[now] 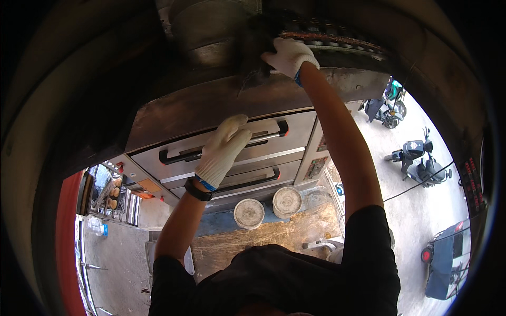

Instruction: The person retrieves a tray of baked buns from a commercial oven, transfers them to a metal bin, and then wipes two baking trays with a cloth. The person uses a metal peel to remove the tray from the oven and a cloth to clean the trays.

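Both hands wear white knit gloves with blue cuffs. My right hand (291, 56) reaches up to a dark cloth or similar black thing (257, 51) on top of the oven, beside a row of blackened metal parts with a rusty strip (336, 38). Whether its fingers grip that dark thing is hard to see. My left hand (224, 150), fingers together and thumb a little apart, is in front of the upper door handle (261, 138) of a stainless-steel deck oven (296, 118); contact with the handle cannot be told. A lower door handle (253, 183) runs beneath it.
Two lidded round buckets (249, 213) stand on the floor below the oven. To the left, a rack (114, 197) holds round bread-like items, with a plastic bottle (97, 226) nearby. Scooters (423, 162) and a parked vehicle (448, 260) are outside at right, where a cable (419, 183) hangs across.
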Available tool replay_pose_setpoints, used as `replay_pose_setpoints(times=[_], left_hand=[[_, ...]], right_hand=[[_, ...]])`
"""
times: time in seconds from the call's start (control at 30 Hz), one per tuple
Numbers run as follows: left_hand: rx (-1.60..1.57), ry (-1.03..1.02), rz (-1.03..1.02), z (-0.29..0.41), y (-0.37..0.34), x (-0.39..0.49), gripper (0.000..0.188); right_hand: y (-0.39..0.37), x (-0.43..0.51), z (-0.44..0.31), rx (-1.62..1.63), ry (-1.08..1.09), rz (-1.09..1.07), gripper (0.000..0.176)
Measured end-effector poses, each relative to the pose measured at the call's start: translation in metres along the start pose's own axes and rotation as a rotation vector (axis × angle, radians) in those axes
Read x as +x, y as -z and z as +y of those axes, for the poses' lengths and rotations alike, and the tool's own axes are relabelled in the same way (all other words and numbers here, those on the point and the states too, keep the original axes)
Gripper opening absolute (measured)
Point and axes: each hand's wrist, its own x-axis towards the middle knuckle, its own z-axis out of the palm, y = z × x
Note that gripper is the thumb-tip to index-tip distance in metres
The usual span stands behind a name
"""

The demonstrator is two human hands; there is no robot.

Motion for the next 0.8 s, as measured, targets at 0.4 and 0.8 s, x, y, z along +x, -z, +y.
replay_pose_setpoints(times=[0.4, 0.8], left_hand=[[0.877, -0.221, 0.087, -0.178, 0.023, 0.025, 0.038], [1.526, -0.011, 0.187, -0.259, -0.039, 0.115, 0.051]], right_hand=[[0.051, 0.008, 0.144, -0.172, 0.08, 0.778, 0.03], [0.051, 0.057, 0.245, -0.454, 0.164, 0.377, 0.037]])
